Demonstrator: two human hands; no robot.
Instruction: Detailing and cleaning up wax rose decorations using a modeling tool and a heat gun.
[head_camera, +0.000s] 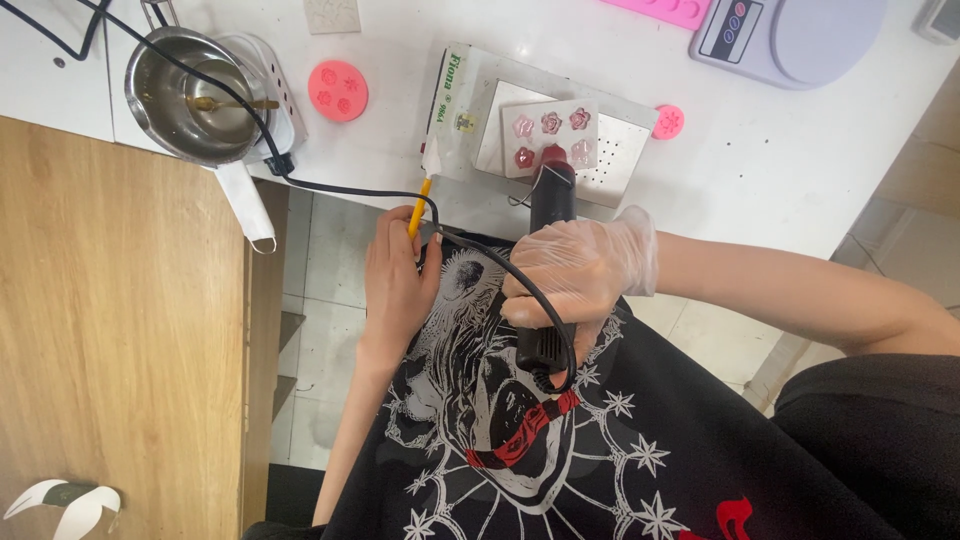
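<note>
White surface (780, 170) is seen from above, with wooden flooring at the left. A black heat gun (550, 215) is gripped by the gloved right hand (575, 275), its nozzle pointed at a clear mould (551, 137) holding 6 pink and red flower shapes on a perforated metal block (625, 150). A yellow-handled brush (420, 205) is pinched in the bare left hand (395, 285). A steel pot (190, 95), a round pink mould (338, 91) and a lilac scale (790, 35) are placed farther back.
</note>
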